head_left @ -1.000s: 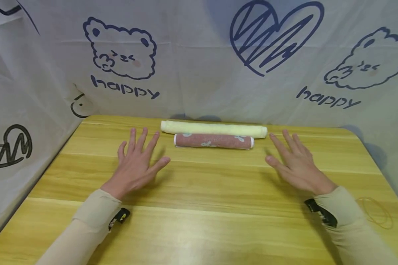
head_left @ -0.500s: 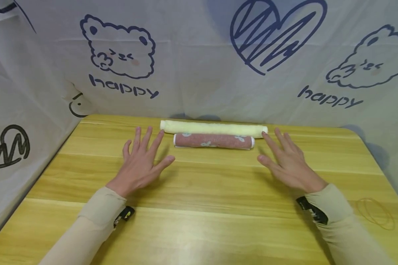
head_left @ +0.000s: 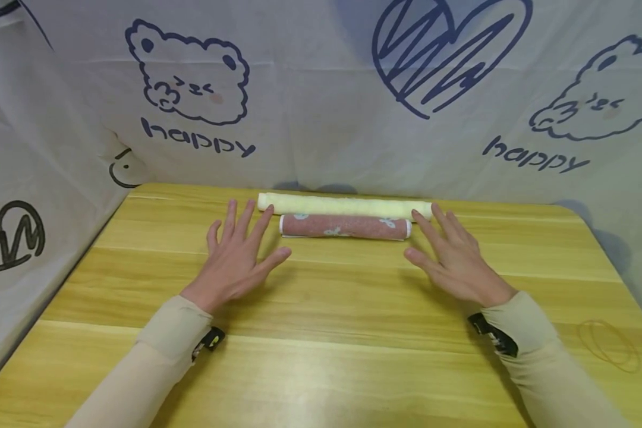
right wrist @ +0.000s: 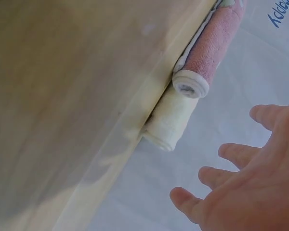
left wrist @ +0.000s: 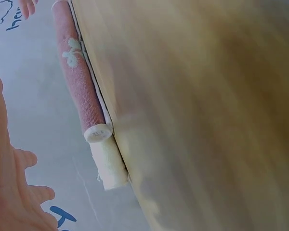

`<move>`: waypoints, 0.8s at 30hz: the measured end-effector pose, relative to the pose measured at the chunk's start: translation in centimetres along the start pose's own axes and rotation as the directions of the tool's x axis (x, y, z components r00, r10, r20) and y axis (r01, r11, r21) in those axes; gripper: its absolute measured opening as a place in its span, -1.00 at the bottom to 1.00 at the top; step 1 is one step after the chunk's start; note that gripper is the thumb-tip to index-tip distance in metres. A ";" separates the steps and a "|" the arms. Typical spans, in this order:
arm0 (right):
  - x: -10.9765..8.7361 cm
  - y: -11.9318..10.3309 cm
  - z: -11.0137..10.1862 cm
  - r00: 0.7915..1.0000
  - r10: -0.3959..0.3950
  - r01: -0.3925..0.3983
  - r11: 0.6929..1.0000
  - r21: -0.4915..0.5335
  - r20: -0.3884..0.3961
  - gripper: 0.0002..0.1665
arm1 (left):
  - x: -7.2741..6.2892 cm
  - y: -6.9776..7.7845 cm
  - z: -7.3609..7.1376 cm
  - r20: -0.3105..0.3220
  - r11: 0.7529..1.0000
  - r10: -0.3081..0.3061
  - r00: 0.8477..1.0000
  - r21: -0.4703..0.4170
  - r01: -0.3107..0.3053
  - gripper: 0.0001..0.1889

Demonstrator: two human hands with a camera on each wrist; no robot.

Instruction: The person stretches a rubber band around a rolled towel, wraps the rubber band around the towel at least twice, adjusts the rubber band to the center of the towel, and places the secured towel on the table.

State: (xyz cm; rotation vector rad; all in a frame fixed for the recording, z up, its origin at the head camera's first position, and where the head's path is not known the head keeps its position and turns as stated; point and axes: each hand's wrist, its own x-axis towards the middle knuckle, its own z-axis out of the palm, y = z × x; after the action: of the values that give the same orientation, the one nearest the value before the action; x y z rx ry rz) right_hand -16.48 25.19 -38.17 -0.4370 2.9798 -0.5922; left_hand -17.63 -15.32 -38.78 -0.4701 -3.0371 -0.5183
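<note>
Two rolled towels lie side by side near the table's back edge. The longer, pale yellow rolled towel point(head_left: 342, 205) is at the back; in front of it is a shorter pink rolled towel point(head_left: 348, 227) with light leaf-like patterns and white ends. My left hand point(head_left: 230, 261), fingers spread, hovers left of the pink roll, its index fingertip overlapping the yellow roll's left end in the head view. On the other side my right hand point(head_left: 457, 261) is spread too, its index fingertip close to the pink roll's right end. Both wrist views show the hands apart from the rolls.
A wooden table point(head_left: 321, 368) carries everything. Two thin rubber bands point(head_left: 610, 345) lie at its right side. Behind and to the left hangs a white cloth point(head_left: 310, 119) with drawn bears, a heart and lettering.
Both hands have moved inward and slightly forward, toward the ends of the rolled towels, with fingers still spread. The rolls have stayed in place.
</note>
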 end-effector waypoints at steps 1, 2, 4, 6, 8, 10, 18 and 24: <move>0.1 0.0 0.0 1.000 -0.003 0.003 1.000 -0.001 0.000 -0.11 | 0.1 0.1 0.0 0.000 1.000 0.001 1.000 0.002 -0.001 -0.07; 0.1 -0.1 0.0 1.000 -0.004 0.004 1.000 -0.002 0.000 -0.10 | 0.1 0.2 0.0 0.001 1.000 0.002 1.000 0.002 -0.002 -0.08; 0.3 -0.1 0.1 1.000 -0.005 0.005 1.000 -0.003 0.002 -0.10 | 0.2 0.3 0.0 0.002 1.000 0.003 1.000 0.005 -0.003 -0.08; 0.5 -0.2 0.1 1.000 -0.009 0.009 1.000 -0.004 0.003 -0.09 | 0.3 0.4 0.0 0.001 1.000 0.006 1.000 0.005 -0.006 -0.08; 0.6 -0.3 0.2 1.000 -0.013 0.013 1.000 -0.002 0.004 -0.08 | 0.4 0.4 0.1 0.001 1.000 0.008 1.000 0.006 -0.008 -0.08; 0.8 -0.4 0.2 1.000 -0.017 0.017 1.000 -0.001 0.004 -0.07 | 0.5 0.5 0.1 0.004 1.000 0.010 1.000 0.002 -0.010 -0.08; 1.3 -1.0 0.1 1.000 -0.028 0.028 1.000 0.013 0.008 -0.07 | 1.3 0.9 0.2 0.011 1.000 0.027 1.000 0.009 -0.027 -0.08; 1.7 -1.4 0.3 0.999 -0.047 0.047 0.999 -0.001 0.017 -0.07 | 1.9 1.6 0.2 0.022 0.999 0.042 0.999 0.011 -0.042 -0.09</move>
State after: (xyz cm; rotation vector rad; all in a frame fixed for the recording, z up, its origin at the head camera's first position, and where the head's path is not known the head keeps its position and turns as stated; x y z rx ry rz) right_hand -17.73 23.38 -37.97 -0.5104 2.9621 -0.5872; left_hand -18.92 -13.26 -38.35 -0.5410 -3.0418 -0.4970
